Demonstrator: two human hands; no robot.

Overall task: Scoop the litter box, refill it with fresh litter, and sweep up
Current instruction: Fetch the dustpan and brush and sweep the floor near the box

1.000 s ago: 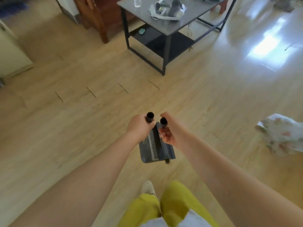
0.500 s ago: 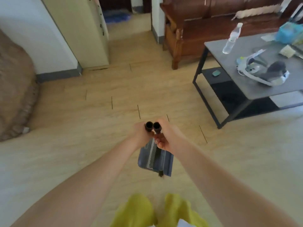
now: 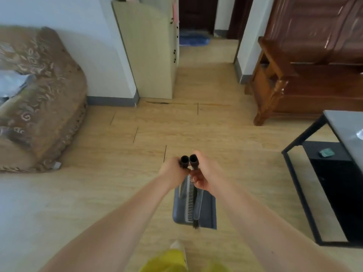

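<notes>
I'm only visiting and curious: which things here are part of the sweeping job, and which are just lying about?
Part of the job:
dustpan
broom
left hand on the dustpan handle
right hand on the broom handle

Just there:
brown sofa
wooden bench
grey table
pale cabinet

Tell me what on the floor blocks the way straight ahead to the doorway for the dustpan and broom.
Nothing visible does. The dustpan hangs below both hands, and the wooden floor ahead lies bare up to the doorway; the sofa and table stand off to the sides.
</notes>
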